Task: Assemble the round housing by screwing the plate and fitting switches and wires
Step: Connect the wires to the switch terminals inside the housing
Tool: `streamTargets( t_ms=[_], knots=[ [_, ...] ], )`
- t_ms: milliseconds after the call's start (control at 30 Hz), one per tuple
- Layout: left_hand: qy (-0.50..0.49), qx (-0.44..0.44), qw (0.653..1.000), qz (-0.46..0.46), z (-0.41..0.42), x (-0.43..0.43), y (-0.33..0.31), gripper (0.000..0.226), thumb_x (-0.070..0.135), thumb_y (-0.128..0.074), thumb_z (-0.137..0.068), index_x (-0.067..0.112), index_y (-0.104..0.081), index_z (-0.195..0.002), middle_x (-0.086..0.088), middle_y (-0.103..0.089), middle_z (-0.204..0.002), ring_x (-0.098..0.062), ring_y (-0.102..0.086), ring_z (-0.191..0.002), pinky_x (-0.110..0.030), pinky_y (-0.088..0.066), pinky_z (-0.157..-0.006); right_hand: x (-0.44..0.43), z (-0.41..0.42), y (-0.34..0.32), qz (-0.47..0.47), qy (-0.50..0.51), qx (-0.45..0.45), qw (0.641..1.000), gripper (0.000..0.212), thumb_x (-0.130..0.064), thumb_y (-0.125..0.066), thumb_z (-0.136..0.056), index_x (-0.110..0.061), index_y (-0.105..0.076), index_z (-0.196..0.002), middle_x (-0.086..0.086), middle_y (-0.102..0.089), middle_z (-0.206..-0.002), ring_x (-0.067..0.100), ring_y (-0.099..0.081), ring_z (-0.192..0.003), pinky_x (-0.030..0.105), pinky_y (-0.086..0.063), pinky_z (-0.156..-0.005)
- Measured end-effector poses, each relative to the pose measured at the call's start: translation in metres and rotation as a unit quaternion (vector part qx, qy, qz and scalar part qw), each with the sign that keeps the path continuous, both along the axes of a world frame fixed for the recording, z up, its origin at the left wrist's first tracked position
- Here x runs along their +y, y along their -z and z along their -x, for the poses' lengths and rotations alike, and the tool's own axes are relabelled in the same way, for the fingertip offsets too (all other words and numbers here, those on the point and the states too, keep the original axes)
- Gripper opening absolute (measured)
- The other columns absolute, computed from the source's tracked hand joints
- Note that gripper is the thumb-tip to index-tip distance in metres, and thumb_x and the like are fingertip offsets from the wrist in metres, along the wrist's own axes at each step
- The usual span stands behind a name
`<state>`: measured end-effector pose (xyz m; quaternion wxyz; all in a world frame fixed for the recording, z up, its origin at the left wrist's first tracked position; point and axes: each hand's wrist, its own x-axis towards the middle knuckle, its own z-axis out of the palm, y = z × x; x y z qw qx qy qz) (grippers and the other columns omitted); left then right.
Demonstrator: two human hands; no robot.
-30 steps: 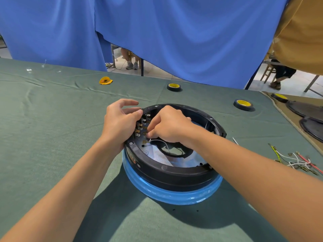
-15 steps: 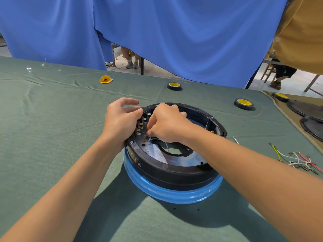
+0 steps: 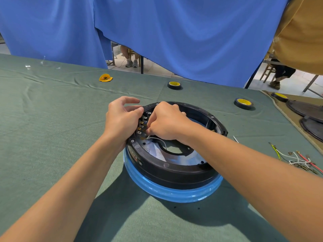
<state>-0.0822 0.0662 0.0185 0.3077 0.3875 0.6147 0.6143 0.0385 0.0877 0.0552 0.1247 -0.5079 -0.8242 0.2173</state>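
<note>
A round black housing [image 3: 174,172] with a blue band at its base stands on the green cloth. Inside lies a shiny plate [image 3: 174,158] with a dark opening. A row of switch terminals [image 3: 142,123] lines the housing's left inner wall. My left hand [image 3: 120,119] grips the left rim from outside, thumb and forefinger raised. My right hand [image 3: 167,123] reaches inside and pinches the end of a white wire [image 3: 157,138] at the terminals. The wire's tip is hidden by my fingers.
Loose coloured wires [image 3: 297,158] lie at the right. Two rolls of black tape with yellow cores [image 3: 174,85] [image 3: 243,103] sit behind the housing, and a third roll [image 3: 279,96] sits near dark round plates [image 3: 307,109] at far right. A yellow scrap [image 3: 105,78] lies far left. Blue curtains hang behind.
My right hand has shifted slightly toward the terminals on the left wall, still holding the white wire. My left hand keeps its hold on the rim.
</note>
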Motion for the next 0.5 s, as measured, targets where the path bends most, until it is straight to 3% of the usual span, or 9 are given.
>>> streamTargets(
  t_ms=[267, 400, 500],
  knots=[
    [-0.001, 0.0, 1.0, -0.001, 0.0005, 0.0017, 0.0014, 0.019, 0.007, -0.067, -0.089, 0.02, -0.067, -0.104, -0.005, -0.074, -0.099, -0.027, -0.072, -0.085, -0.044, -0.06, -0.071, -0.0066, 0.0044, -0.005, 0.034, 0.039, 0.016, 0.999, 0.022, -0.015, -0.057, -0.087, -0.013, -0.067, -0.106, 0.009, -0.049, -0.103, 0.027, -0.03, -0.104, 0.038, -0.028, -0.083],
    [0.009, 0.002, 1.0, 0.006, 0.0003, 0.0018, 0.0003, 0.018, 0.009, -0.066, -0.091, 0.019, -0.066, -0.105, -0.005, -0.073, -0.103, -0.028, -0.071, -0.09, -0.045, -0.06, -0.076, -0.0074, 0.0067, -0.0061, 0.052, 0.057, 0.017, 0.997, 0.019, -0.018, -0.06, -0.087, -0.014, -0.066, -0.105, 0.011, -0.052, -0.108, 0.03, -0.036, -0.111, 0.04, -0.039, -0.08],
    [0.02, 0.004, 1.0, 0.01, 0.0002, 0.0019, -0.0014, 0.016, 0.008, -0.063, -0.093, 0.019, -0.064, -0.104, -0.006, -0.073, -0.105, -0.027, -0.071, -0.092, -0.045, -0.06, -0.077, -0.009, 0.0104, -0.0074, 0.065, 0.071, 0.035, 0.995, 0.022, -0.016, -0.058, -0.088, -0.012, -0.064, -0.109, 0.012, -0.049, -0.109, 0.03, -0.036, -0.114, 0.044, -0.045, -0.089]
  ],
)
